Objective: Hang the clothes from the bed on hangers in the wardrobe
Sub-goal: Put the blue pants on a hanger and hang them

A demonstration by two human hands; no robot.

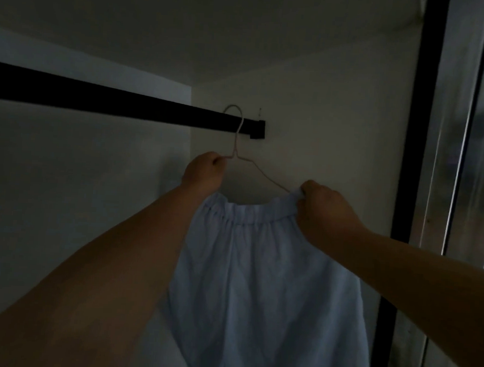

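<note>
1. The rail [112, 99] of the wardrobe already carries the hook of the wire hanger [237, 143].
2. The left hand [204, 172] pinches the hanger near its neck.
3. The pale garment [258, 269] hangs from it; the right hand [324, 208] pinches the waistband, so the settling seems unfinished.

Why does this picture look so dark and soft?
Head view: dim wardrobe interior, everything slightly blurred; the pale blue elastic-waisted garment stays readable, the thin wire hanger is faint against the black rail; streaky reflections on the glossy right-hand panel.
</note>
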